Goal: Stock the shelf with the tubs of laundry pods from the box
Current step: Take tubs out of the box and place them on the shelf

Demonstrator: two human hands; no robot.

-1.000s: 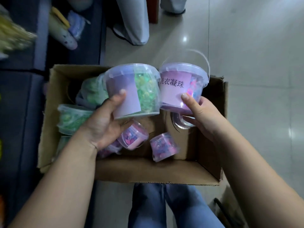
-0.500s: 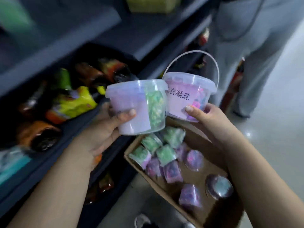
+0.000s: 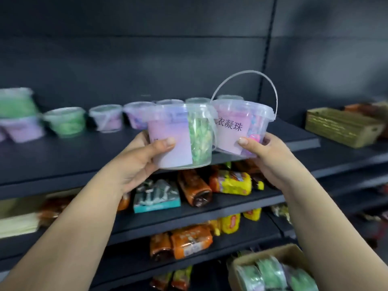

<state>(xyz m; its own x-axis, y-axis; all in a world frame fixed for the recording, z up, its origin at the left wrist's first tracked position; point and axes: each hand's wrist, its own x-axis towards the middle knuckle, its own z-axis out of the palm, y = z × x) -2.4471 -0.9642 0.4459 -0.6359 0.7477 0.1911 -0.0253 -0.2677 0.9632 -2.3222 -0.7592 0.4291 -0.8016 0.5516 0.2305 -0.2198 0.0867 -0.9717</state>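
Both forearms reach up and forward. The left hand (image 3: 142, 162) grips a tub of green pods (image 3: 199, 137), thumb across its label and fingers behind. The right hand (image 3: 266, 156) grips a tub of pink pods (image 3: 233, 124) the same way, with its thin handle (image 3: 247, 73) standing upright. The two tubs touch side by side, in the air over the front edge of the dark shelf (image 3: 63, 164). Behind them a row of tubs (image 3: 105, 117) stands on that shelf, with a wooden crate (image 3: 340, 127) farther right. Snack packets (image 3: 231, 182) fill the lower shelves, and the cardboard box (image 3: 289, 252) holds more tubs at lower right.
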